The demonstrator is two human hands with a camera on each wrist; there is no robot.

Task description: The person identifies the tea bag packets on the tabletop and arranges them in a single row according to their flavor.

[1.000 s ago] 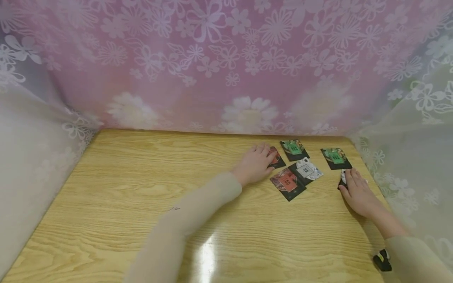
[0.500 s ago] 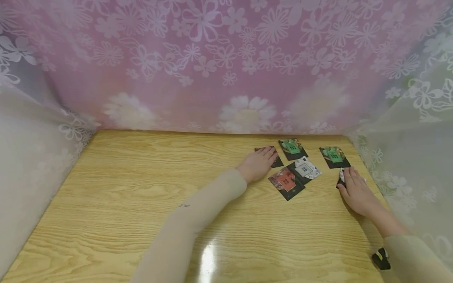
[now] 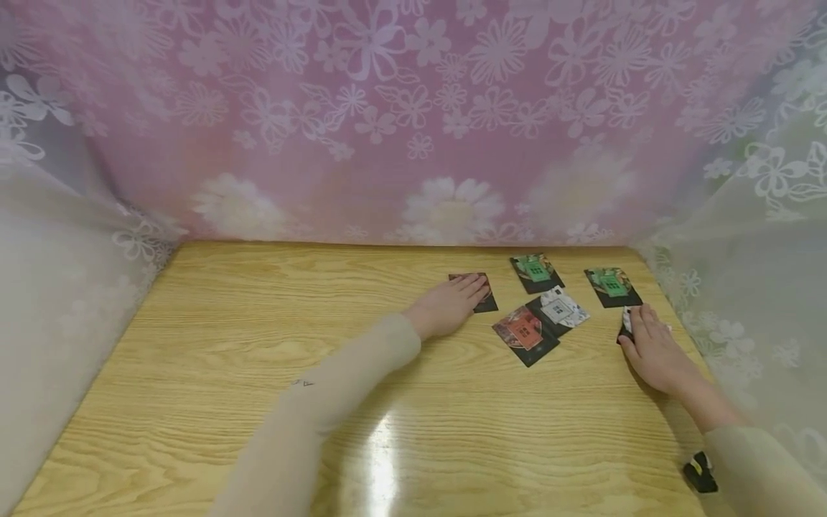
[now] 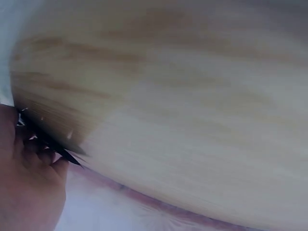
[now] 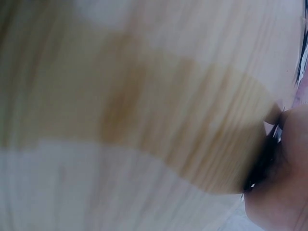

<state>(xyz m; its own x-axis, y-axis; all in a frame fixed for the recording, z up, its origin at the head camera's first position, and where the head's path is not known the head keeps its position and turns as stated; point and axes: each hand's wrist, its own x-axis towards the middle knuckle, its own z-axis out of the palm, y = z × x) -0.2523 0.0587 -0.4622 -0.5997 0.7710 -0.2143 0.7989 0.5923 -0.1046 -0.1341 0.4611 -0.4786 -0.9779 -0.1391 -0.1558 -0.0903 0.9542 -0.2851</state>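
In the head view my left hand [image 3: 446, 306] rests with straight fingers on a red-and-black flat square packet [image 3: 488, 301], covering much of it. At the far right my right hand [image 3: 659, 357] lies flat over a white-and-black packet [image 3: 626, 330], of which only the left part and a sliver on the right show. Between the hands, a red packet [image 3: 525, 336] overlaps a white one [image 3: 562, 310]. The left wrist view shows a packet's dark edge [image 4: 50, 139] under the fingers. A dark packet edge [image 5: 262, 163] also shows beside the right hand in its wrist view.
Two green-and-black packets, one behind the white one [image 3: 538, 273] and one farther right [image 3: 612, 287], lie near the back of the wooden table [image 3: 226, 345]. A small black object [image 3: 701, 474] sits by the right sleeve. Floral curtains [image 3: 452, 129] enclose the back and sides.
My left hand has slid the red packet leftward over the table, away from the green one, after first reaching further onto it. The right hand has stayed in place on its packet.
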